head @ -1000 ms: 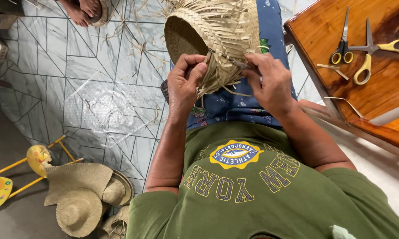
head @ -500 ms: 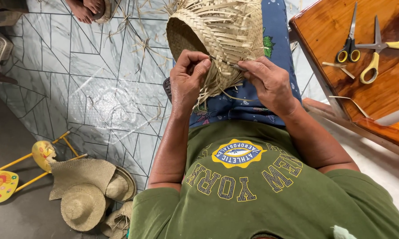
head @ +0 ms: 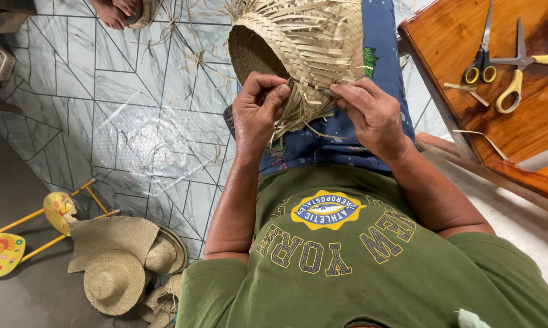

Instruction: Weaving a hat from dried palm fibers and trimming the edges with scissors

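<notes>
A half-woven straw hat (head: 304,42) rests on my lap, its opening turned to the left and loose strips sticking out along its edge. My left hand (head: 258,112) pinches straw strips at the hat's lower rim. My right hand (head: 371,115) grips the rim beside it, fingers closed on the weave and on a thin strip. Both hands sit close together under the hat, above my blue patterned trousers (head: 347,143).
A wooden table (head: 529,121) stands at the right with two pairs of scissors (head: 504,61) and straw scraps. Finished straw hats (head: 122,261) lie piled on the tiled floor at lower left beside a small yellow stool (head: 19,237). Another person's feet (head: 122,12) show at the top.
My hands stay on the hat's rim, shifting slightly as the fingers work the strips. The view has drifted a little; the hat keeps its place.
</notes>
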